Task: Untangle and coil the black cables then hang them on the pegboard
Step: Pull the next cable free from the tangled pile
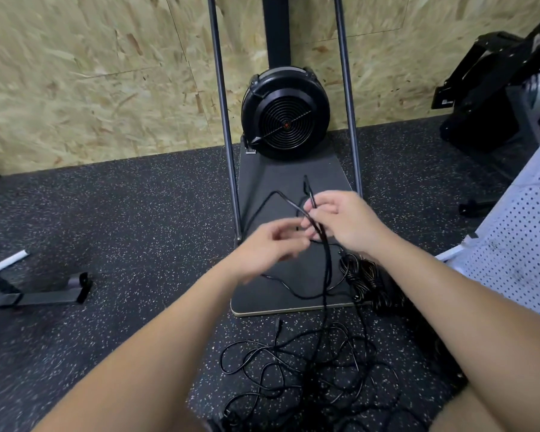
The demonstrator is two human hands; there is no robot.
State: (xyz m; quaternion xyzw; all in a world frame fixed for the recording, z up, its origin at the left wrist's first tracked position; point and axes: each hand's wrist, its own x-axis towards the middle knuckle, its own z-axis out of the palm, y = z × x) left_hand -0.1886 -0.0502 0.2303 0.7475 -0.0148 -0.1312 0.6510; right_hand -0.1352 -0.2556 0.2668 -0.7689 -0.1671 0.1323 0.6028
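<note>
Pinching black cables (325, 275), right hand (346, 222) above base board edge (293, 310).

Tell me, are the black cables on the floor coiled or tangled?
Tangled: the cables lie in loose crossing loops on the floor, below the hands.

No text could be read anywhere. A pale label on the black equipment (448, 102) (upper right) was too small and blurred.
</note>
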